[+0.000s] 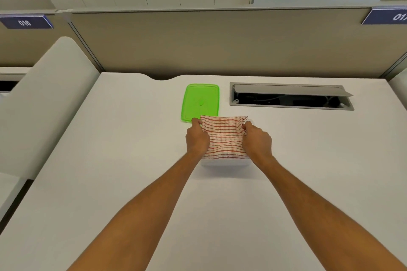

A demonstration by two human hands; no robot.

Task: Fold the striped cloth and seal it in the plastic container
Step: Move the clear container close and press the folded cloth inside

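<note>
The folded red-and-white striped cloth (223,136) lies over the clear plastic container (224,163), of which only the near wall shows below the cloth. My left hand (196,136) pinches the cloth's left edge. My right hand (257,138) grips its right edge. The green lid (199,101) lies flat on the white desk just behind the cloth, to the left. Whether the cloth sits inside the container or rests on its rim, I cannot tell.
An open cable tray (290,98) with a raised grey flap is set into the desk (123,160) at the back right. A beige partition wall (220,46) stands behind the desk. A white side panel (44,99) rises at the left.
</note>
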